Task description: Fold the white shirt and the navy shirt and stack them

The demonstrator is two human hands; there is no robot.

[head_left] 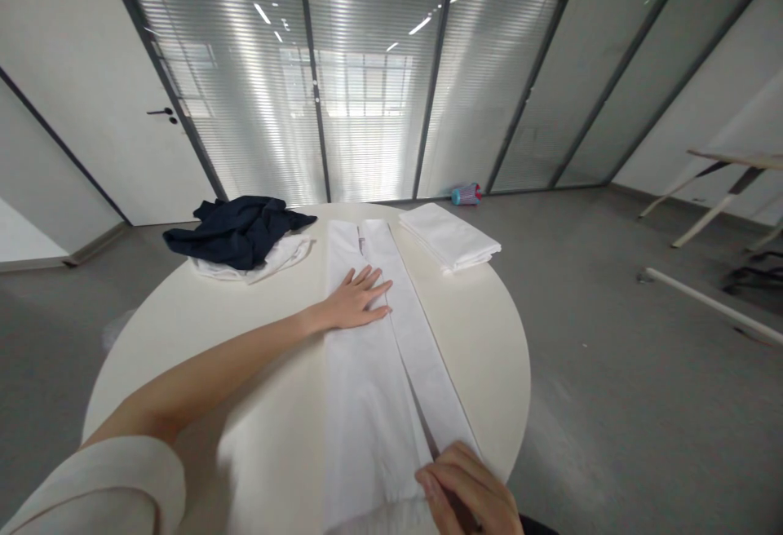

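Note:
A white garment (362,404) lies lengthwise on the round white table (263,388), in two long parts side by side with a narrow gap between them. It looks like trousers, though I cannot be sure. Gathered cloth shows at its near end. My left hand (358,300) rests flat on the upper part, fingers spread, across the line where the two parts meet. Close to me, at the table's near right, my right hand (468,490) pinches the garment's edge by the gap between thumb and fingers. The lower part of that hand is cut off by the frame.
A crumpled dark navy cloth (241,229) lies on white fabric (278,258) at the table's far left. Folded white cloth (451,235) sits at the far right edge. Beyond are a bin-like blue and pink object (466,194) on the floor and a glass partition (367,111).

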